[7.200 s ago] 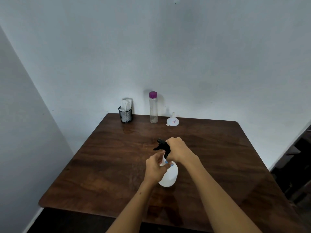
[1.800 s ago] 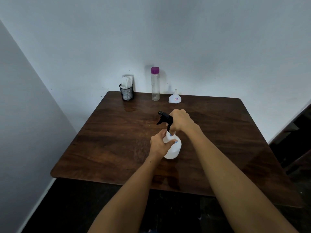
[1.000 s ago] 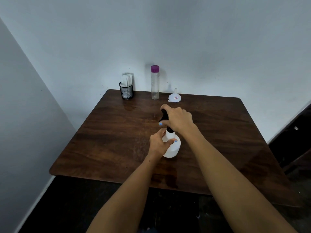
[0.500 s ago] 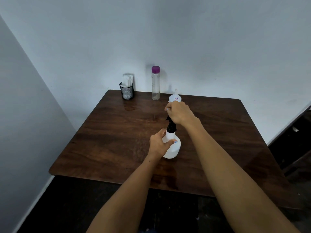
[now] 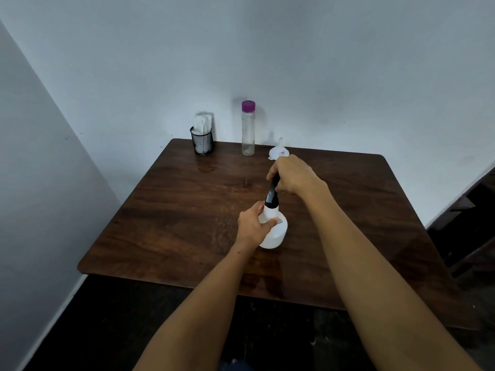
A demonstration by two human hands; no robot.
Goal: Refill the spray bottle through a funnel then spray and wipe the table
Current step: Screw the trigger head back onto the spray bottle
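A white spray bottle (image 5: 276, 234) stands near the middle of the dark wooden table (image 5: 187, 210). My left hand (image 5: 253, 227) grips its rounded body. Its black spray head (image 5: 272, 196) sits on the neck, and my right hand (image 5: 292, 174) is closed round the top of that head, hiding the trigger and nozzle. A white funnel (image 5: 278, 152) lies upside down at the back of the table. To its left stands a clear bottle with a purple cap (image 5: 248, 128). A black mesh cup holding white tissues (image 5: 202, 139) stands further left.
The table is pushed into a corner, with white walls at the back and on the left. A faint wet patch (image 5: 206, 167) shows in front of the mesh cup. Dark furniture (image 5: 471, 218) stands off the table's right edge.
Over the last second my right hand has shifted up and back on the spray head, turning it, so the nozzle is now hidden. My left hand has kept its hold on the bottle.
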